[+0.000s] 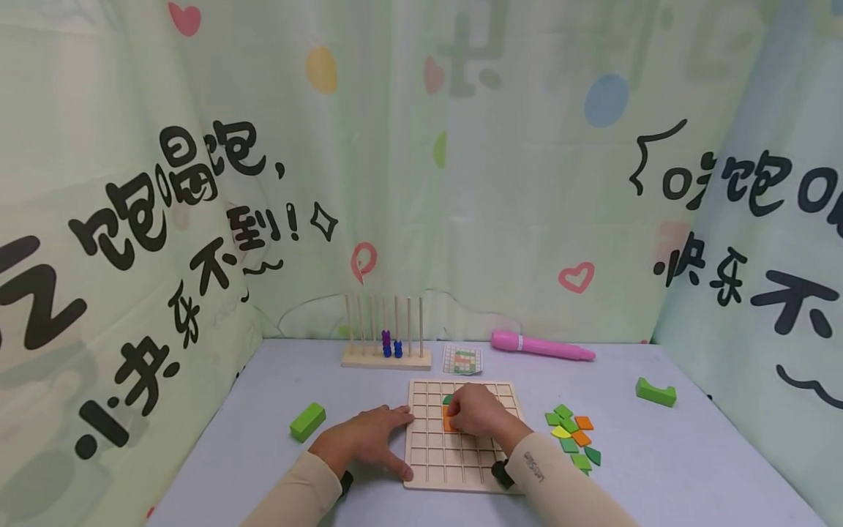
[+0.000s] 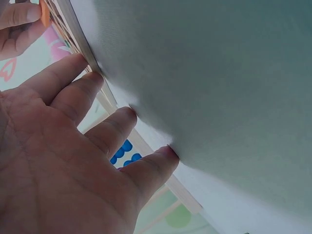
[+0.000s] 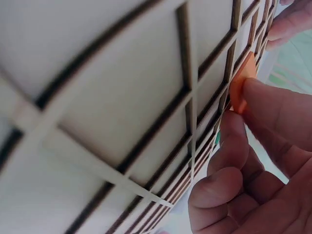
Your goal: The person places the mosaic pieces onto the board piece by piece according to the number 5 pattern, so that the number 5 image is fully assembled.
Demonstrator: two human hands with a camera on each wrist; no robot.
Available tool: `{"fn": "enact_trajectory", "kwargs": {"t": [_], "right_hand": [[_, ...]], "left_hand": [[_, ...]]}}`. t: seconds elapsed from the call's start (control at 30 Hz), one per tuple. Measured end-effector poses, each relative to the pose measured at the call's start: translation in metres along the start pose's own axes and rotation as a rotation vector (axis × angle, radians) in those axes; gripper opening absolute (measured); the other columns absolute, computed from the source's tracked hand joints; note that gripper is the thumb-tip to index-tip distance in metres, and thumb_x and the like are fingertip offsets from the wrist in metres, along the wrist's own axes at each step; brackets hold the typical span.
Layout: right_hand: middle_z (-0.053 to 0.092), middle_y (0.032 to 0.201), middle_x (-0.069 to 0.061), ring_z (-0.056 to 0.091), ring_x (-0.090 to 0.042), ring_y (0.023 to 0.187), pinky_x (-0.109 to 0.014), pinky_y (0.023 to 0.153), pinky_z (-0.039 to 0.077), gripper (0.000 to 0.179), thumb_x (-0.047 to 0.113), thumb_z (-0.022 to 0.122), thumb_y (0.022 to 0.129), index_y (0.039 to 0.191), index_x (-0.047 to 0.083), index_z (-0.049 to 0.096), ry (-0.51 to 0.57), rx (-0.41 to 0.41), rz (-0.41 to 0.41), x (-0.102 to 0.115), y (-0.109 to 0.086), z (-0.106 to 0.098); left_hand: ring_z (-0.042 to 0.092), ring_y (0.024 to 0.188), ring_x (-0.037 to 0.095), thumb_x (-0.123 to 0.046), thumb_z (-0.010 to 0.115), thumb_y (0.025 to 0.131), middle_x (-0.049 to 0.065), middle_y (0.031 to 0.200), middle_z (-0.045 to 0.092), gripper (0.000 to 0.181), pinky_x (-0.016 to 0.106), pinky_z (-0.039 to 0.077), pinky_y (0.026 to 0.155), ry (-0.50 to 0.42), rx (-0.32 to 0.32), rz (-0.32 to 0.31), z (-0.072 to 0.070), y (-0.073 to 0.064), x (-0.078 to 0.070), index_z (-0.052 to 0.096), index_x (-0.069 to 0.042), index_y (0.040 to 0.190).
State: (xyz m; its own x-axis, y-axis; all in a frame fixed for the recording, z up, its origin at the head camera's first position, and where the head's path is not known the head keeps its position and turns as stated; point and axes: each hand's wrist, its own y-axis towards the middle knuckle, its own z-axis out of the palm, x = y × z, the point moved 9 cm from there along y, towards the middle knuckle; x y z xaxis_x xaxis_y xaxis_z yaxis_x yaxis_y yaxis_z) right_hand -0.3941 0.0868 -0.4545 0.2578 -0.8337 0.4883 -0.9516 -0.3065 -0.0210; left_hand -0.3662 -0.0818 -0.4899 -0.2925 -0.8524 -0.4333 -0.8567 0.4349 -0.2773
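In the head view a wooden grid board point(image 1: 426, 455) lies on the table. My left hand point(image 1: 370, 437) spreads its fingers along the board's left side, thumb by the near left corner; the left wrist view has its fingertips point(image 2: 93, 77) right at the board's edge. Over the upper middle of the board, my right hand point(image 1: 484, 411) pinches an orange tile point(image 3: 240, 83) between thumb and fingers, its edge right at the grid slots. Orange point(image 1: 447, 422) and a bit of a green tile point(image 1: 448, 400) show beside that hand, which hides the cells beneath it.
Loose green, orange and yellow tiles point(image 1: 569, 432) lie right of the board. Behind it are a patterned card point(image 1: 463, 359), a peg stand point(image 1: 356, 359) with blue and purple beads, and a pink pen point(image 1: 546, 347). A green block point(image 1: 307, 422) sits left, a notched green block point(image 1: 656, 393) right.
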Motion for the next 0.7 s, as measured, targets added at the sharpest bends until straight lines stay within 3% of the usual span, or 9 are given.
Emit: {"fn": "enact_trajectory", "kwargs": {"t": [0.13,0.37,0.7], "right_hand": [[0.065,0.079,0.004,0.054,-0.014,0.072,-0.032,0.067,0.051,0.011,0.004,0.079,0.086,0.079,0.012,0.074,-0.02,0.015,0.031,0.001,-0.001,0.0],[0.069,0.082,0.003,0.056,-0.016,0.076,-0.035,0.072,0.053,0.005,0.007,0.081,0.084,0.084,0.012,0.077,-0.016,0.009,0.002,0.001,-0.006,-0.008],[0.067,0.083,0.002,0.055,-0.016,0.077,-0.033,0.072,0.052,0.01,0.011,0.083,0.086,0.093,0.009,0.076,0.041,-0.012,0.064,-0.037,-0.014,-0.027]], "left_hand": [[0.034,0.154,0.036,-0.054,0.093,0.07,-0.008,0.165,0.041,0.096,0.06,0.033,0.122,0.0,0.001,-0.001,-0.001,0.0,0.0,0.053,-0.026,0.153],[0.034,0.154,0.035,-0.055,0.093,0.071,-0.008,0.165,0.042,0.096,0.059,0.034,0.122,0.014,0.0,-0.005,0.0,0.0,0.0,0.052,-0.026,0.153],[0.035,0.154,0.034,-0.055,0.092,0.07,-0.008,0.164,0.042,0.097,0.058,0.034,0.122,0.03,-0.002,-0.013,0.001,0.003,0.0,0.052,-0.026,0.153]]}}
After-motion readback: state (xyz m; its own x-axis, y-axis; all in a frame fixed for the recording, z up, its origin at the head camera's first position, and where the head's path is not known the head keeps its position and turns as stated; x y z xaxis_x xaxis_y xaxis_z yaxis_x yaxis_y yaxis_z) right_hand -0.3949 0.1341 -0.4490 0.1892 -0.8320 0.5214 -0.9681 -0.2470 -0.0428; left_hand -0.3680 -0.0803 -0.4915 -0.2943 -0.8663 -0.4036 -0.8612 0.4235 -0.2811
